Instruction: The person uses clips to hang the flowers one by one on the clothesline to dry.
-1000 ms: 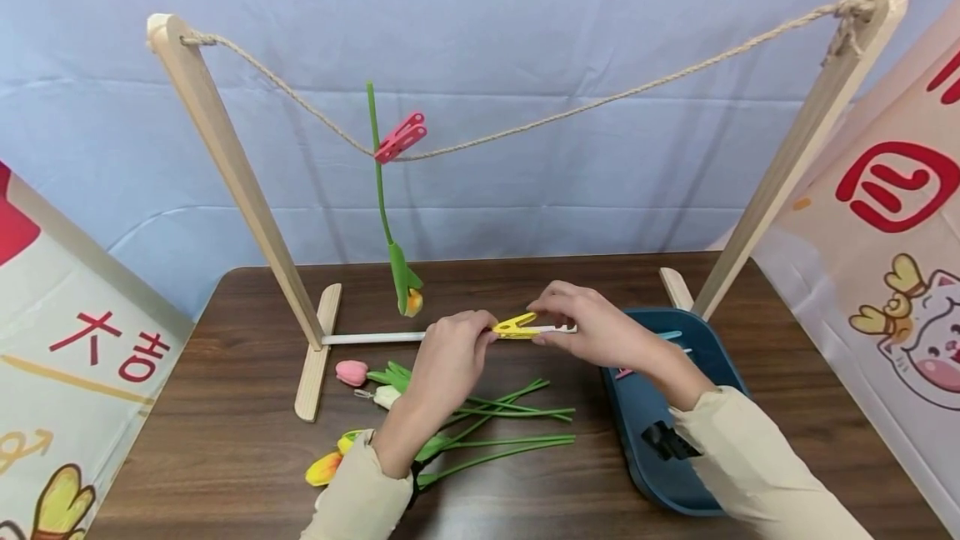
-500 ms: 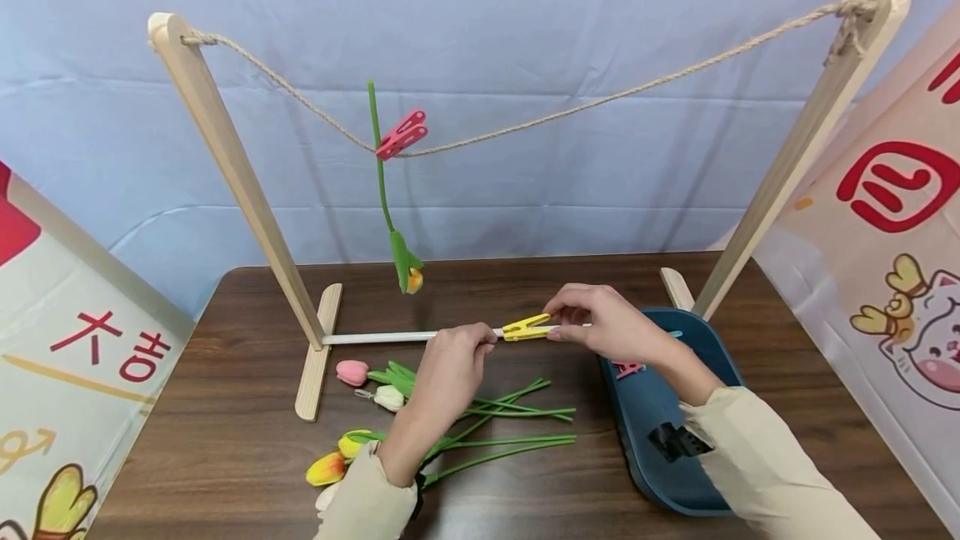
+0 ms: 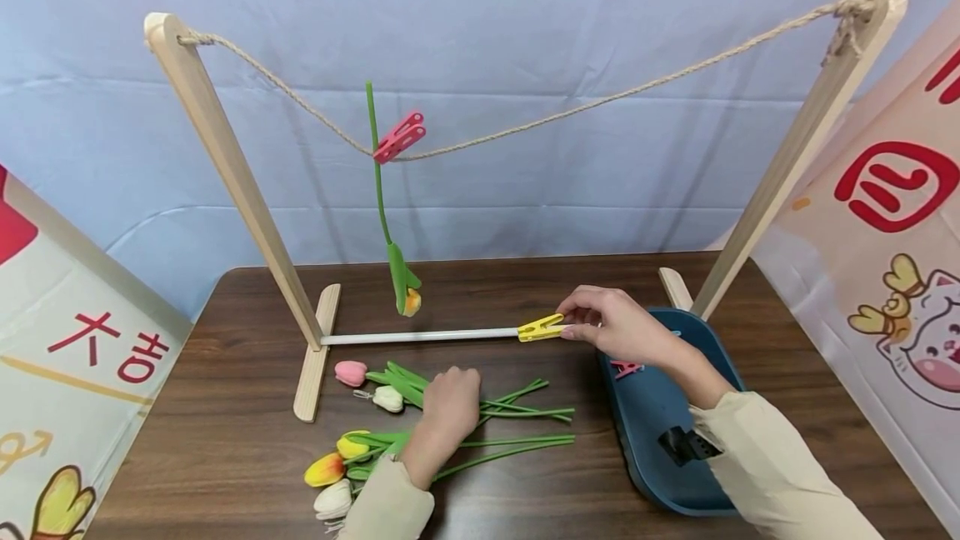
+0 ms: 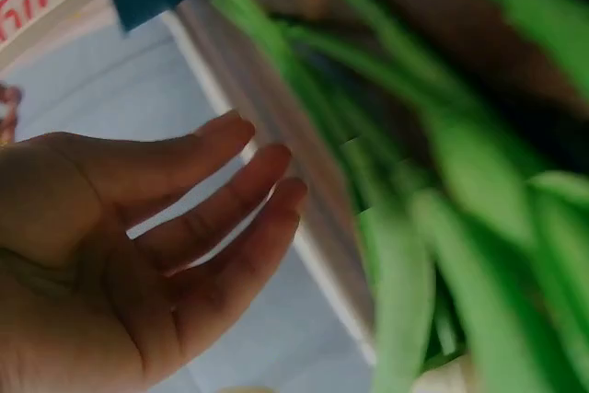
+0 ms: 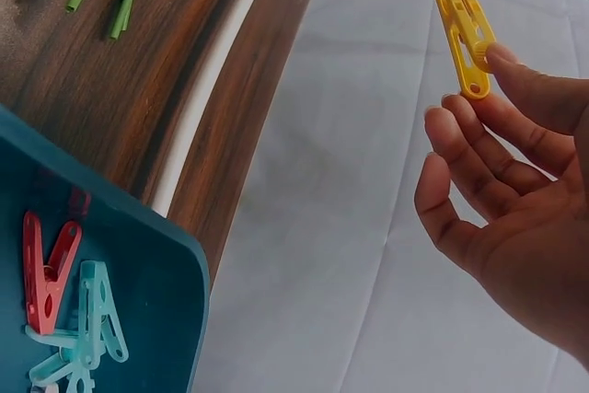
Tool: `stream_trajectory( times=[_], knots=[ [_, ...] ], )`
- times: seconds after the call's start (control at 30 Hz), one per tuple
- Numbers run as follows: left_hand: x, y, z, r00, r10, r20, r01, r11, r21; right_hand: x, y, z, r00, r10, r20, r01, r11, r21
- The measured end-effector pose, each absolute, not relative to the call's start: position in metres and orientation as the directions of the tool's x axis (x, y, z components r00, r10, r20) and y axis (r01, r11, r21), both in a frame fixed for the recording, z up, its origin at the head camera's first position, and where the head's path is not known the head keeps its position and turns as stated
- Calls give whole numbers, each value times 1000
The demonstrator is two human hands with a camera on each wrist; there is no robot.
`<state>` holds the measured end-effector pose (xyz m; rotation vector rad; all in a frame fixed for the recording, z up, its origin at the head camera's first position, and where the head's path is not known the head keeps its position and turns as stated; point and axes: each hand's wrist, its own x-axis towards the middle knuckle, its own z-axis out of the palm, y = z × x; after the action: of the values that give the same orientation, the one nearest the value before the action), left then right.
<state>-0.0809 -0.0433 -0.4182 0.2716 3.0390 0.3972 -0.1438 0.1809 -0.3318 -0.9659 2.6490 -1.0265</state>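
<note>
My right hand pinches a yellow clothespin by its handle end, between thumb and fingers. In the right wrist view the clothespin points up, with nothing in its jaws. My left hand is over the artificial tulips on the table, near the green stems. Its fingers are loosely bent and hold nothing in the left wrist view, beside the leaves. One yellow tulip hangs head down from the rope, held by a pink clothespin.
A rope spans two wooden posts, joined low down by a white rod. At the right stands a blue tray with red and light-blue clothespins. Pink, white and yellow tulip heads lie at the left.
My left hand has left the yellow clothespin and come down towards me to the tulips. The right hand has shifted slightly right with the clothespin. The hanging tulip bobs a little.
</note>
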Motion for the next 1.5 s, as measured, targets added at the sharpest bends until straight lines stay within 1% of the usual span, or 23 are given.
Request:
stream_trajectory(
  times=[0.17,0.33,0.87,1.0,1.23,1.4,1.5],
  knots=[
    [-80,-41,-434,-987,155,-47,143,969,200,-144,183,-333,-788,-607,99,-516,565,-644],
    [-80,-40,-442,-991,134,-15,129,977,170,-144,186,-333,-792,-600,112,-522,569,-636],
    [-81,-40,-442,-995,101,-25,95,982,164,-150,205,-328,-857,-507,90,-455,664,-593],
    [-80,-43,-433,-993,114,24,116,975,187,-152,210,-326,-870,-482,100,-444,681,-583],
    [-81,-55,-403,-982,98,164,148,935,322,-153,215,-321,-897,-420,136,-419,711,-565],
    [-85,-62,-381,-950,58,307,183,899,398,-155,217,-318,-925,-364,111,-358,736,-575],
    [-89,-64,-367,-914,15,405,215,864,455,-156,217,-318,-926,-362,104,-352,734,-580]
  ],
)
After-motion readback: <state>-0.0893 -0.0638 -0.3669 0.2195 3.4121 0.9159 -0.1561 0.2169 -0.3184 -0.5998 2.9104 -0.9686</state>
